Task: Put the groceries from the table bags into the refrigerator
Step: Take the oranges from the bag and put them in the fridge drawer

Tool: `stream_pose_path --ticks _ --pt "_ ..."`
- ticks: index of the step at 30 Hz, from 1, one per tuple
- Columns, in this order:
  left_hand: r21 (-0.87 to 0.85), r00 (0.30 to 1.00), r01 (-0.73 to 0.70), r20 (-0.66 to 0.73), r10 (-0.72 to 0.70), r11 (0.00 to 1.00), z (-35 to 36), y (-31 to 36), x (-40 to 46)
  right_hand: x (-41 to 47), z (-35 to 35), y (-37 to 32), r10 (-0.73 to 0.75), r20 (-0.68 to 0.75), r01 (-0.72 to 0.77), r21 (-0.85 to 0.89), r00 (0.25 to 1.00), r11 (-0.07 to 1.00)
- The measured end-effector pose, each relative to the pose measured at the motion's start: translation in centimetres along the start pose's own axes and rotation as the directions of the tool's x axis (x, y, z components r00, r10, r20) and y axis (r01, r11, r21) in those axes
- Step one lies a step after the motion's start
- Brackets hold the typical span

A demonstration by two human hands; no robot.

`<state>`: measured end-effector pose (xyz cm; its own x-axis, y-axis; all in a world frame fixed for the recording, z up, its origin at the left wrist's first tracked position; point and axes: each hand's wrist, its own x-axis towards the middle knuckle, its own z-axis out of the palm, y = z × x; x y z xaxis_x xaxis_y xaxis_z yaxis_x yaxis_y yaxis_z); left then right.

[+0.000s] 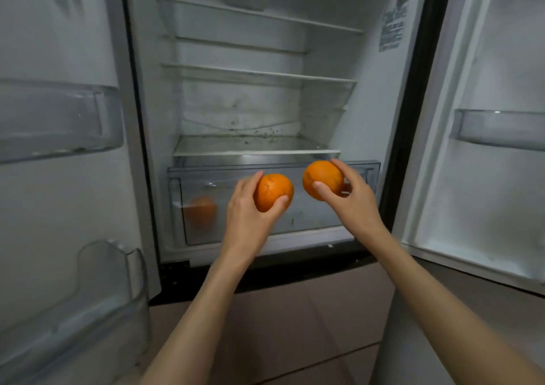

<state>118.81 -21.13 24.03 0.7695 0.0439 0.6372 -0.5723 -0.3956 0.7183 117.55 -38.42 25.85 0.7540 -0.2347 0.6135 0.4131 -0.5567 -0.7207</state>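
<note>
Facing an open refrigerator (244, 69), both doors swung wide. Landmark: the clear crisper drawer (309, 216) at the bottom of the compartment.

Left hand (247, 216) raised in front of the drawer's middle, closed around an orange (272, 191); thumb on the near lower side, fingers behind the fruit. Stem dimple of this orange faces the camera.

Right hand (354, 198) in front of the drawer's right part, level with its top rim, gripping a second orange (321, 178); thumb across the front, fingers curled over top and far side. The two held oranges sit near each other, not touching.

A third orange (202, 210) lies inside the drawer at its left end, seen blurred through the clear front wall.

Above the drawer: a glass shelf (256, 145) with dark specks toward the back, then two more shelves higher up.

Left of the drawer, the left door carries clear bins (59, 119). Right of it, the right door has one clear bin (498, 129). Below the drawer, tiled floor (309, 325).
</note>
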Motion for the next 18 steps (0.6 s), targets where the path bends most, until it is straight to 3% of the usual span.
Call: stream_pose_path --ticks 4,8,13,18 --pt "0.065 0.993 -0.09 -0.066 0.094 0.994 1.3 0.1 6.1 6.6 0.8 1.1 -0.069 -0.011 0.07 0.015 0.998 0.997" --pt "0.185 0.992 -0.101 -0.057 0.114 0.978 2.6 0.0 11.8 13.0 1.5 2.6 -0.137 0.098 0.139 -0.015 0.986 0.99" --pt "0.406 0.996 0.012 0.072 -0.045 0.914 4.3 -1.6 16.0 18.3 3.3 5.1 -0.097 0.356 0.168 -0.176 0.929 0.97" --pt "0.53 0.918 0.133 0.252 -0.306 0.837 5.6 -3.7 17.4 19.8 4.8 7.7 0.057 0.512 0.11 -0.289 0.857 0.951"
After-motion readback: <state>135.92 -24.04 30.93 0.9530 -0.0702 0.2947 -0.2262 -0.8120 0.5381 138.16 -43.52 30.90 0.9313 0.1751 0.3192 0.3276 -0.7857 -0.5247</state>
